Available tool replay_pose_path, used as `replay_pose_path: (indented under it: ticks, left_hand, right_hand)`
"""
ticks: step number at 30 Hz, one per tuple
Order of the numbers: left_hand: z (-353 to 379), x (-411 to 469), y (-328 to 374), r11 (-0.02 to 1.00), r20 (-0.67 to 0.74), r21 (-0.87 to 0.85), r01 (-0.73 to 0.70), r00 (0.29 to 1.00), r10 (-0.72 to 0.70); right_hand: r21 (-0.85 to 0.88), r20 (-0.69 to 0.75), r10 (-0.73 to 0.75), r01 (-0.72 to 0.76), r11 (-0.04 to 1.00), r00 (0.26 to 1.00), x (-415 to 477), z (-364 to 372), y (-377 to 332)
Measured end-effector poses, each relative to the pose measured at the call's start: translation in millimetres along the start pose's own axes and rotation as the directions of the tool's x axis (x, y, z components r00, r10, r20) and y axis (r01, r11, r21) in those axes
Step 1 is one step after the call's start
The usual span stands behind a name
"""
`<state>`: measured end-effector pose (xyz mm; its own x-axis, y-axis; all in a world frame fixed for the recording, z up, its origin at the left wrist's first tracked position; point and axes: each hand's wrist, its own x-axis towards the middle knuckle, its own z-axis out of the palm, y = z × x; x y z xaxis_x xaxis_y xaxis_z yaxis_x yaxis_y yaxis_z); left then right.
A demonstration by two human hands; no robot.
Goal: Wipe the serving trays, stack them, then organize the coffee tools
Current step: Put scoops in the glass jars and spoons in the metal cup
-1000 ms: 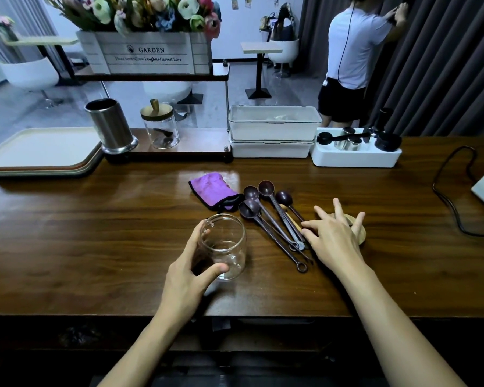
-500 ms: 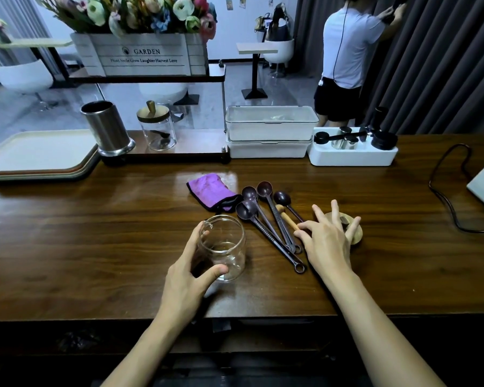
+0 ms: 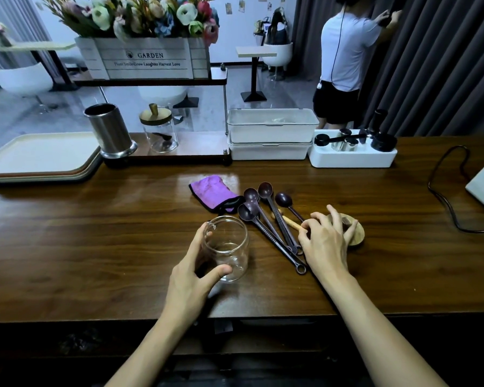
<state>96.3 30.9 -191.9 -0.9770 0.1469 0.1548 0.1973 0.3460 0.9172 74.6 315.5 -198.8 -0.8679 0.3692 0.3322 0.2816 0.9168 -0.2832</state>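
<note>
Your left hand (image 3: pixel 190 275) grasps the glass jar (image 3: pixel 227 247). The thumb lies across its near side and the fingers curve round its left wall. The jar stands upright on the dark, glossy wooden table (image 3: pixel 81 247) with its mouth uncovered. It is clear and smooth, with rounded shoulders.

Your right hand (image 3: pixel 323 243) is just right of the jar, palm down, fingers curled. Its index fingertip and thumb come together at the end of a pale wooden handle (image 3: pixel 289 222). I cannot tell whether they pinch it or only touch it. The outer fingers lie over a round wooden lid (image 3: pixel 356 236), light-grained and flat on the table.

Between your hands lie the coffee spoons (image 3: pixel 265 189), four of them, dark and matte, with oval bowls and long thin handles. The bowls fan out away from you and the handles converge beside your right hand. The longest ends in a small ring near your wrist.

Just behind the jar is a folded purple cloth (image 3: pixel 211 192), soft-piled with black edging, close beside the nearest spoon bowl.

At the far left sit the stacked serving trays (image 3: pixel 39 155), cream on top with rounded corners. Beside them on a low shelf stand a steel cylinder (image 3: pixel 108 129) and a lidded jar (image 3: pixel 160 132) with a wooden top. Further right are two stacked white boxes (image 3: pixel 271 127). A white organiser (image 3: pixel 352 160) next to them holds black tools and small metal cups.
</note>
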Motion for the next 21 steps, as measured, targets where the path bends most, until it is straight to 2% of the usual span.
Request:
replay_pose_path:
  ticks: [9, 16, 21]
  left_hand:
    - [-1, -2, 3, 1.0, 0.013, -0.012, 0.009, 1.0, -0.009]
    - [0, 0, 1, 1.0, 0.006, 0.005, -0.003, 1.0, 0.002]
    - [0, -1, 1, 1.0, 0.002, 0.009, -0.003, 1.0, 0.003]
  right_hand:
    - [0.043, -0.003, -0.004, 0.004, 0.999, 1.0, -1, -10, 2]
    - [-0.02, 0.144, -0.003, 0.006, 1.0, 0.99, 10, -21, 1]
    - [0.075, 0.123, 0.045, -0.055, 0.996, 0.991, 9, -24, 0]
